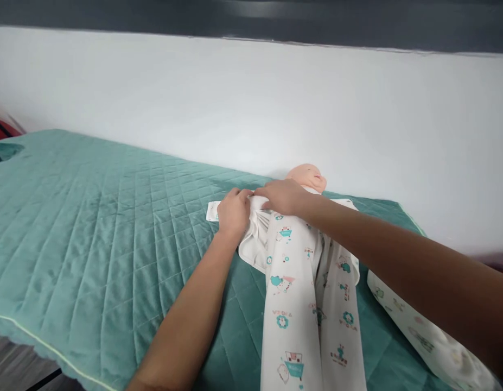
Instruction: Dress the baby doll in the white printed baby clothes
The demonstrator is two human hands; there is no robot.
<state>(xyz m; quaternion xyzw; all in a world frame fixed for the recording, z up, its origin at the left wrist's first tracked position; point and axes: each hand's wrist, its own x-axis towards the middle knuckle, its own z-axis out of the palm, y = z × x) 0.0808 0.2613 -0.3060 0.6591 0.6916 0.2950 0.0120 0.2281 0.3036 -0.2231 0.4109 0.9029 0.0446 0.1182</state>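
Observation:
A baby doll point(306, 176) lies on a green quilted cover point(165, 217), its head towards the white wall. Over its body is a white printed baby garment point(292, 282), with two long leg-like parts running towards me. My left hand point(234, 213) has its fingers curled on the white sleeve point(257, 203) at the doll's left-hand side in view; the sleeve's cuff end pokes out beyond the hand. Beside the doll's neck, my right hand point(282, 196) pinches the same sleeve, close to my left fingertips. The doll's arm is hidden.
Another white printed cloth point(430, 336) lies at the lower right, partly behind my right forearm. A white wall point(251, 108) rises behind the bed, with a dark band point(251, 19) above. Wooden floor point(19, 361) shows past the cover's edge at the lower left.

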